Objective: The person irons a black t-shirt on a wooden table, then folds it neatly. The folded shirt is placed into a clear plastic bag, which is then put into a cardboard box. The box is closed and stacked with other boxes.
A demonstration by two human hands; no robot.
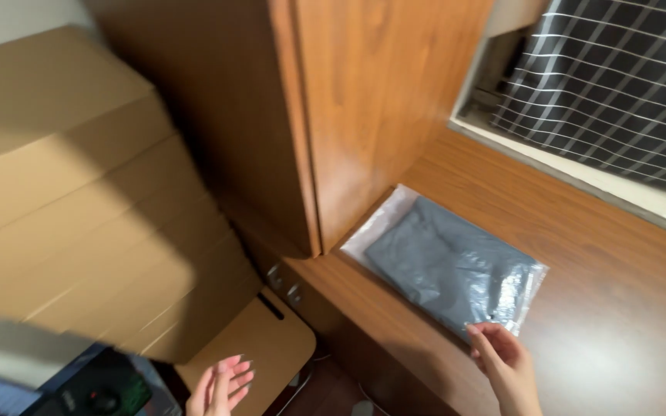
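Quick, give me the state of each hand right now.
Left hand: open, fingers spread, holding nothing, near the cardboard flap.
Right hand: fingertips pinching the edge of the clear bag with grey folded cloth inside.

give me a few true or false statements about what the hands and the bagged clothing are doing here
1. The right hand touches the near edge of the clear bag. True.
2. The bag holds a bright red garment. False: the folded cloth inside is dark grey.
3. The bag lies flat on the wooden desk. True.
4. The left hand grips the bag too. False: it is open and apart from the bag, down beside the cardboard boxes.
5. The bag sits on top of the cardboard boxes. False: it is on the desk, next to the wooden cabinet.
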